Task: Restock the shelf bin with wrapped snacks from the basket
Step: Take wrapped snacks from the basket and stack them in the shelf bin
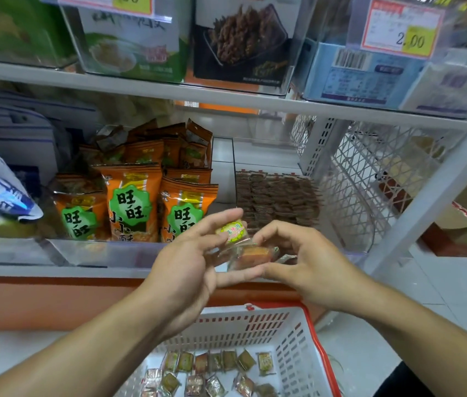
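Together, both hands, left hand (189, 262) and right hand (303, 265), pinch a loose clutch of wrapped snacks (243, 247) above the basket (306, 333), just before the shelf bin (278, 196); slippery wrappers could slide free and drop short.

white shelf (140, 272), clear bins (106, 253) of orange packets (132, 202), brown snacks (278, 199)

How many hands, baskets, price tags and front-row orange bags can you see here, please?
Hands: 2, left hand and right hand, holding wrapped snacks
Basket: 1
Price tags: 2
Front-row orange bags: 3
Total: 8
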Tool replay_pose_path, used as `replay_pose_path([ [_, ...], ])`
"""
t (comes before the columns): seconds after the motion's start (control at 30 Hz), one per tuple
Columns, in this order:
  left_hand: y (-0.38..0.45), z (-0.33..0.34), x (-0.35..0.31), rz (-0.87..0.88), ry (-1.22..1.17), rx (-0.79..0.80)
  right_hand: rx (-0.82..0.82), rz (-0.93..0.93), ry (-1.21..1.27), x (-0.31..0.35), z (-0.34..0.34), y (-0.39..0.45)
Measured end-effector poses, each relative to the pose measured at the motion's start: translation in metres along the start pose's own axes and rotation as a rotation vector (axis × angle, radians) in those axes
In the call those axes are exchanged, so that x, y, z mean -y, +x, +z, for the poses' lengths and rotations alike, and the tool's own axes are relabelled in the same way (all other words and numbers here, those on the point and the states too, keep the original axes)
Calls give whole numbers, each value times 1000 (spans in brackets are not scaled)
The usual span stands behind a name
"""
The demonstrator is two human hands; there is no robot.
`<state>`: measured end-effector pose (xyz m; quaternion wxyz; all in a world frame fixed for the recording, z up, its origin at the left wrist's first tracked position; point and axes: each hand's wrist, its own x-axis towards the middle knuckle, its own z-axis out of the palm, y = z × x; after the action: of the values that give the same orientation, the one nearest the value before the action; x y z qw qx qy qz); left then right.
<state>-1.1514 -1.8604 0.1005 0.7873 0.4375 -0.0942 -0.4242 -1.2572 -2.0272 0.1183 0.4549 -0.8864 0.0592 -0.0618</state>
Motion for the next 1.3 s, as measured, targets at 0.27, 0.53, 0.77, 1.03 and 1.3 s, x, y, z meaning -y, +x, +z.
replay_pose_path([
  [0.27,1,-14,-7,129,142,-92,33,254,641,2,-9,1],
  [0.53,-9,-4,-5,55,64,10,-497,-264,3,7,13,-6],
  [0.77,-12,-6,-8,55,-1,18,-316,-329,-235,5,27,-14],
  [1.03,-9,-8,0,85,106,61,-338,-27,254,3,23,-6],
  [1.3,-5,-7,4,157,146,-58,-234,230,696,-3,13,1],
])
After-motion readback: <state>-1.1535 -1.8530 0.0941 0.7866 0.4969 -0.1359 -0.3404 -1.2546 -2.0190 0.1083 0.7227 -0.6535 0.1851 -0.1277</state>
